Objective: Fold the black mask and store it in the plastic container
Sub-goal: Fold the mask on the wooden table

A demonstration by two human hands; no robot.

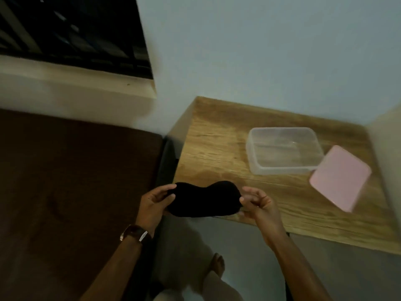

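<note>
At 9 o'clock we see a dark brown flat surface (71,181), possibly a mattress, below a barred dark window (71,31) at 11 o'clock. Near 7 o'clock, the left hand (152,205), with a brown-strapped wristwatch (135,233) on its wrist, pinches the left end of the soft black fabric eye mask (205,198) between thumb and fingers. The mask is held spread and unfolded in the air over the near left corner of the table, at the centre of the view. The right hand (257,204) holds the mask's right end with curled fingers; we cannot tell exactly how much fabric it grips.

We judge the mask light, limp and easily creased, not fragile; it is best held at its two ends and the ends brought together to fold it.

At 2 o'clock, well apart from the hands, the clear rectangular plastic container (284,151) stands open and looks empty on the light wooden grained tabletop (217,148). Its pink rectangular plastic lid (339,178) lies just beside it, at 3 o'clock, tilted. A pale blue-grey wall (260,51) backs the table; grey floor (303,268) lies at 5 o'clock.
</note>
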